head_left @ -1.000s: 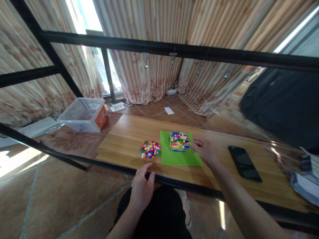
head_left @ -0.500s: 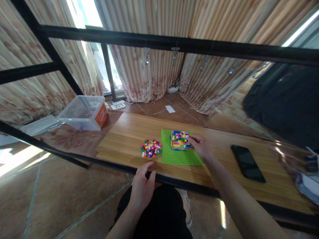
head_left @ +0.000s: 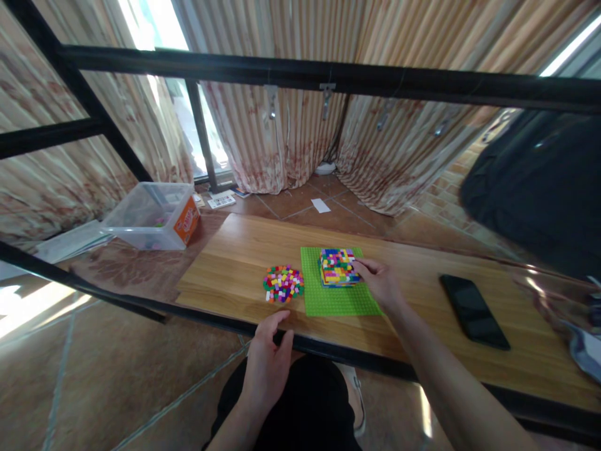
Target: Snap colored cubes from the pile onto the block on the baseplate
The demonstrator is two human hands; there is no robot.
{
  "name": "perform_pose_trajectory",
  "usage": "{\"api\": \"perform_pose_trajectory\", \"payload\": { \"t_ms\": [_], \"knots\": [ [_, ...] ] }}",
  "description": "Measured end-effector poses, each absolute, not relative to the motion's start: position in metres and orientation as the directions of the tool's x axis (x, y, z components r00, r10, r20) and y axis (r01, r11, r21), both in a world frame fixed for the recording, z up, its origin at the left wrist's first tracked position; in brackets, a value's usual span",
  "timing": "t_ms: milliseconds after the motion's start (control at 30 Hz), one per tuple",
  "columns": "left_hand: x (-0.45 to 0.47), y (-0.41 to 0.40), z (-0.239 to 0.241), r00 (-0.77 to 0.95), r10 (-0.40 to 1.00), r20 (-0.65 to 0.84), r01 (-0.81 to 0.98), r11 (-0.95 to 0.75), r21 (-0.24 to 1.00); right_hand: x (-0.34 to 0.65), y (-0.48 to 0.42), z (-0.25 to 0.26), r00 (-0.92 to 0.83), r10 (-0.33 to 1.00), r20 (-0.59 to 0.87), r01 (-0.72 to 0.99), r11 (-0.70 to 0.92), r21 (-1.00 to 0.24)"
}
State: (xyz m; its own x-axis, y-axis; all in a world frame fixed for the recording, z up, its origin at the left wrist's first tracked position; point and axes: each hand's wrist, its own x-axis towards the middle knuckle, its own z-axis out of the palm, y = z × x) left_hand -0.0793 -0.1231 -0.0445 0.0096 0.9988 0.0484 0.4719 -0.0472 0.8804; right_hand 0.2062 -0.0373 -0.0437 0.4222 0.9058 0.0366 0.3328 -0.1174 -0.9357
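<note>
A block-shaped build of many-coloured toy bricks [head_left: 337, 269] stands on a green studded baseplate [head_left: 312, 304]. My right hand [head_left: 381, 285] reaches in from the right, thumb and forefinger pinched together at the build's upper right edge. Whatever lies between those fingertips is too small to make out. Left of the baseplate is a loose pile of small coloured bricks [head_left: 283, 283]. My left hand [head_left: 270, 351] rests at the table's front edge, below the pile, fingers apart and holding nothing.
A black phone [head_left: 474, 311] lies on the wooden table [head_left: 244, 244] at the right. Beyond the table's left end, a clear plastic bin [head_left: 150, 219] with an orange label sits on the floor. A black metal bar [head_left: 300, 70] crosses above the far side.
The view has shifted slightly. My right hand stays at the build's right edge, its fingertips a little lower against it. My left hand has hardly moved.
</note>
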Motion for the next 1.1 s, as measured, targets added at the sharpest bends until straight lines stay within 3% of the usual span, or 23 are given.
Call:
{"api": "perform_pose_trajectory", "payload": {
  "t_ms": [200, 467, 667, 800, 1100],
  "knots": [
    [-0.082, -0.126, -0.049, 0.011, 0.998, 0.067, 0.493, -0.064, 0.868, 0.202, -0.038, -0.041, 0.425, 0.903, 0.064, 0.391, -0.120, -0.913],
    [-0.026, -0.086, -0.005, 0.209, 0.930, 0.301, 0.396, -0.362, 0.844, 0.203, -0.042, -0.037, 0.407, 0.912, 0.055, 0.412, -0.130, -0.902],
    [0.023, -0.030, -0.015, 0.282, 0.952, 0.119, 0.300, -0.205, 0.932, 0.205, -0.040, -0.033, 0.369, 0.929, 0.038, 0.425, -0.132, -0.896],
    [0.031, -0.028, -0.037, 0.280, 0.945, 0.167, 0.237, -0.237, 0.942, 0.206, -0.039, -0.032, 0.376, 0.926, 0.028, 0.419, -0.143, -0.897],
    [0.032, -0.025, -0.044, 0.272, 0.945, 0.184, 0.280, -0.260, 0.924, 0.201, -0.042, -0.030, 0.386, 0.922, 0.025, 0.374, -0.131, -0.918]
  ]
}}
